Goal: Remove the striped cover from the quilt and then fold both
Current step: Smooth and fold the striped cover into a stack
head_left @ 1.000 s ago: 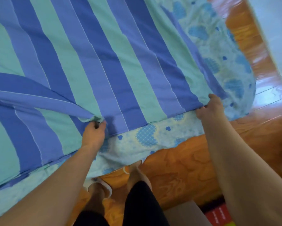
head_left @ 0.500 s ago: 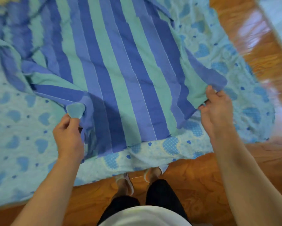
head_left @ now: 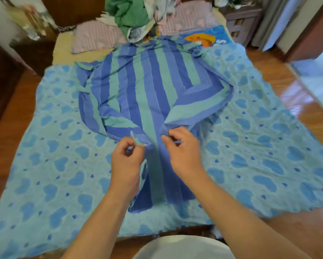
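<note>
1. Pinching a corner each, the left hand [head_left: 126, 156] and right hand [head_left: 183, 146] hold the cover [head_left: 147, 94] close together at its near middle, fingers curled on the cloth; bringing the corners side by side looks like a way to match them for a lengthwise fold.
2. With its sides drawn in, the cover lies as a narrowed striped shape on top of the quilt [head_left: 259, 146], which is spread flat over the bed and serves as a wide folding surface.
3. Since the cover sits wholly on top of the quilt, it appears to be off already, so folding seems to be the step in hand.
4. At the far end, a clothes pile [head_left: 130, 14] rests on the pillows [head_left: 95, 36], beyond the cover's far end.
</note>
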{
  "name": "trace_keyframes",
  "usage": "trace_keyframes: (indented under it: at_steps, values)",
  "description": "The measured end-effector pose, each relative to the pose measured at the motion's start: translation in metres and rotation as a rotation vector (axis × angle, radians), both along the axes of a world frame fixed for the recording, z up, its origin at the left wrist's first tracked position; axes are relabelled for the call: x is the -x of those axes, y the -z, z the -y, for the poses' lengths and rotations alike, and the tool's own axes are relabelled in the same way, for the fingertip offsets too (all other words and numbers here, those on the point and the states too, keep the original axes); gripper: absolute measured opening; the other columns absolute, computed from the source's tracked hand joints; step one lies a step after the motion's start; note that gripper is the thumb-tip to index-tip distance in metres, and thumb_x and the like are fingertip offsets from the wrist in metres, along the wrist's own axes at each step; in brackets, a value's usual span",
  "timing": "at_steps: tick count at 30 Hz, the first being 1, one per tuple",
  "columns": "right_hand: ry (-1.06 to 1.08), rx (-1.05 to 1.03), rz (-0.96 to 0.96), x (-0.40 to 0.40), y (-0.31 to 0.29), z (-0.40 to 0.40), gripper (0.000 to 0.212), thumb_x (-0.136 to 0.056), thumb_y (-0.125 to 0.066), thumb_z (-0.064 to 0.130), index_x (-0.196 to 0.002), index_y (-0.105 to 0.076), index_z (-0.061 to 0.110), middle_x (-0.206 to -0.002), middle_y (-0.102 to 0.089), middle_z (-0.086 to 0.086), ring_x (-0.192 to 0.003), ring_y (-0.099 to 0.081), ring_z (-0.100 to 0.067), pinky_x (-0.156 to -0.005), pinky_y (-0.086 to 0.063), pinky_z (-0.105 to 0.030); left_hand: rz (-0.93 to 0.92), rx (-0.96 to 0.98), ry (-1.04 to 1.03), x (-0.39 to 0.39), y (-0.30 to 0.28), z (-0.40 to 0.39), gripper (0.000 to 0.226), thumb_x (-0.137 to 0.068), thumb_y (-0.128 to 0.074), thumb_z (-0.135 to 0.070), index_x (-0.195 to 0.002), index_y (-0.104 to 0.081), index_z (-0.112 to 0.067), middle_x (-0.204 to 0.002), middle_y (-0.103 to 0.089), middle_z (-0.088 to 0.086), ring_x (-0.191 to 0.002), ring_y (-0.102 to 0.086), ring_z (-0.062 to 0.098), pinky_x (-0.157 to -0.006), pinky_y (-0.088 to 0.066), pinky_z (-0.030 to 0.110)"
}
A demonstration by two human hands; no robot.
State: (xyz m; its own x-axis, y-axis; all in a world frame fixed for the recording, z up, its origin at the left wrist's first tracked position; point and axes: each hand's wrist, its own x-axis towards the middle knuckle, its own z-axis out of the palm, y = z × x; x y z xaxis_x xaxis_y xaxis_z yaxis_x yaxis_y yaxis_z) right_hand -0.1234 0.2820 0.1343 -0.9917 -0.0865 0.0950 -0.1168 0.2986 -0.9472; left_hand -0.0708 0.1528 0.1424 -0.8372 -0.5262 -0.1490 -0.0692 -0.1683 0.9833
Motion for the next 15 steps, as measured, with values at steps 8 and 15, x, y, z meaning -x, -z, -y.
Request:
trace_keyframes:
  at_steps: [8,15]
  values:
    - [0.12,-0.044,-0.056,-0.048,0.002,0.092,0.016,-0.089,-0.066,0.012,-0.096,-0.076,0.022,-0.081,-0.059,0.012,-0.077,-0.061,-0.007,-0.073,-0.052,-0.031,0.091,-0.445,0.195,-0.03,-0.001,0.062,0.022,-0.079,-0.056,0.006,-0.097,-0.056,-0.006,-0.081,-0.058,0.013,-0.071,-0.056,0.019,-0.063,-0.045,0.028]
    - [0.045,-0.264,-0.215,-0.07,0.004,0.114,0.016,-0.088,-0.066,0.025,-0.101,-0.077,0.025,-0.08,-0.06,0.012,-0.078,-0.061,-0.01,-0.072,-0.049,-0.027,0.147,-0.476,0.413,-0.039,-0.007,0.092,0.011,-0.081,-0.036,0.008,-0.081,-0.046,0.003,-0.074,-0.051,0.016,-0.06,-0.058,0.026,-0.059,-0.048,0.033]
